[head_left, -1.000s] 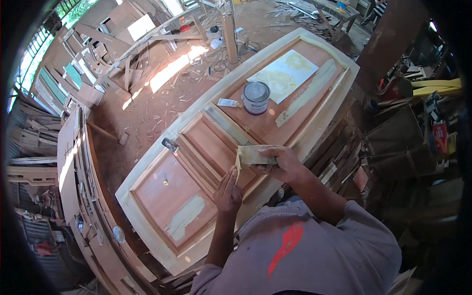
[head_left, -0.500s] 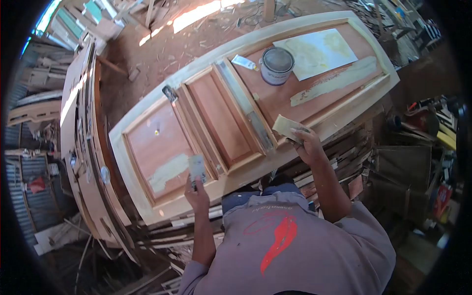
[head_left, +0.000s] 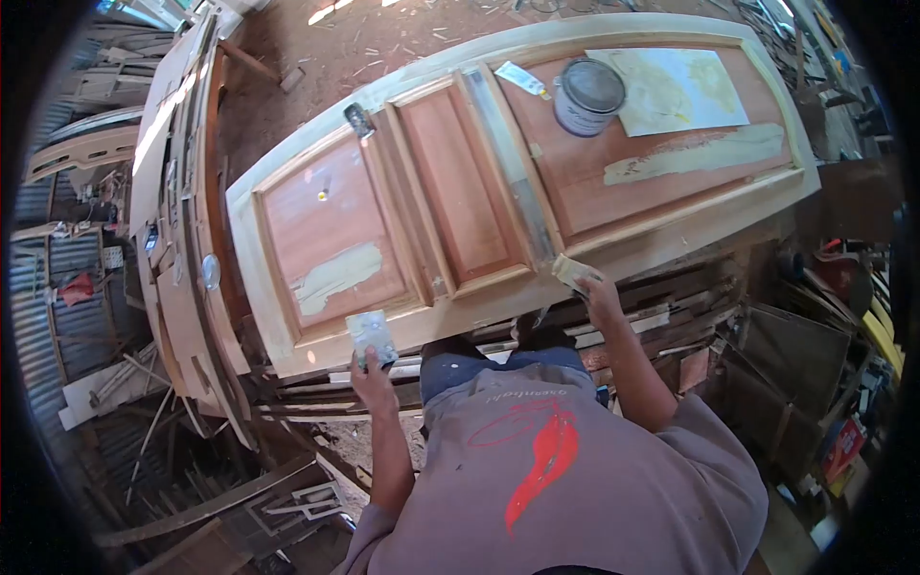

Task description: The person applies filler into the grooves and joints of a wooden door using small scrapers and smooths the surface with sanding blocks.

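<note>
My left hand is closed around a flat, rectangular putty spreader with a pale, smeared face, just over the near edge of a panelled wooden door. In my right hand is a second putty spreader, cream-coloured and held at the door's near rail. Pale filler is spread on the left panel in one patch and on the right panel in a long strip. A lidded metal can stands on the right panel beside a stained white sheet and a small tube.
A dark block-like item lies on the door's far rail. Upright wooden boards lean at the left. Stacked timber lies under the door, and cluttered tools and boxes are on the right. Wood scraps litter the dirt floor.
My left hand has drawn its spreader back from the left panel to the door's near edge. The right spreader has tilted down slightly. My view has shifted, so the door sits further right.
</note>
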Motion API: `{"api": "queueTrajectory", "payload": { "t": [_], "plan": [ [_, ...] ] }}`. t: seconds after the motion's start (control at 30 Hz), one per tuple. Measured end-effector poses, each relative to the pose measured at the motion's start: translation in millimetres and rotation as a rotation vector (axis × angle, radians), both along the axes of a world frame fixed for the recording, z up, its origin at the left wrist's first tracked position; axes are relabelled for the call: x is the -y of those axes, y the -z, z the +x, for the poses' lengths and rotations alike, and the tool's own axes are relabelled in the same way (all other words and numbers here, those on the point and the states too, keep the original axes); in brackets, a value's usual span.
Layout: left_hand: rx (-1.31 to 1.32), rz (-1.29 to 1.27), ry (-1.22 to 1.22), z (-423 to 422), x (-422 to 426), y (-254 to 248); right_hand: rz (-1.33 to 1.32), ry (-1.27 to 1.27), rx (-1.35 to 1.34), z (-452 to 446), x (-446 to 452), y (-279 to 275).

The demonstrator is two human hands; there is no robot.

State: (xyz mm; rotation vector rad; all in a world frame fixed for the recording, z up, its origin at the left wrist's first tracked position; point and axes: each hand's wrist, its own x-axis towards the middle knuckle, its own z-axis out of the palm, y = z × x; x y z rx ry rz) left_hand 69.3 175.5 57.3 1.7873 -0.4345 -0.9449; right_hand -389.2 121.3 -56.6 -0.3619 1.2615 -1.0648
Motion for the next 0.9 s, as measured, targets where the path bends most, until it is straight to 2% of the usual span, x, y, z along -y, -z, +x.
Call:
{"api": "queueTrajectory", "payload": {
  "t": [0.03,0.13,0.17,0.27,0.37,0.47,0.5,0.57,0.77,0.9],
  "plan": [
    [-0.023,-0.003,-0.011,3,3,0,-0.024,-0.023,-0.032,14,-2,-2],
    [-0.029,0.027,0.017,12,12,3,-0.215,-0.379,-0.462,62,-7,-30],
    [-0.046,0.035,0.038,17,13,5,-0.322,-0.396,-0.540,86,-14,-12],
    [-0.107,-0.020,0.077,39,10,16,-0.376,-0.577,-0.703,155,-17,-22],
    [-0.171,-0.026,0.129,71,9,26,-0.529,-0.640,-0.855,213,-19,-17],
    [-0.127,0.023,0.219,105,15,24,-0.621,-0.641,-1.037,259,-19,-11],
    [-0.029,-0.015,0.302,123,17,32,-0.610,-0.644,-1.082,271,-19,-8],
    [-0.041,-0.019,0.323,157,16,49,-0.593,-0.646,-1.171,295,-14,0],
    [-0.102,-0.009,0.391,206,37,23,-0.560,-0.584,-1.608,346,-6,30],
    [-0.164,-0.022,0.422,240,44,28,-0.407,-0.701,-1.751,359,-33,28]
  ]
}}
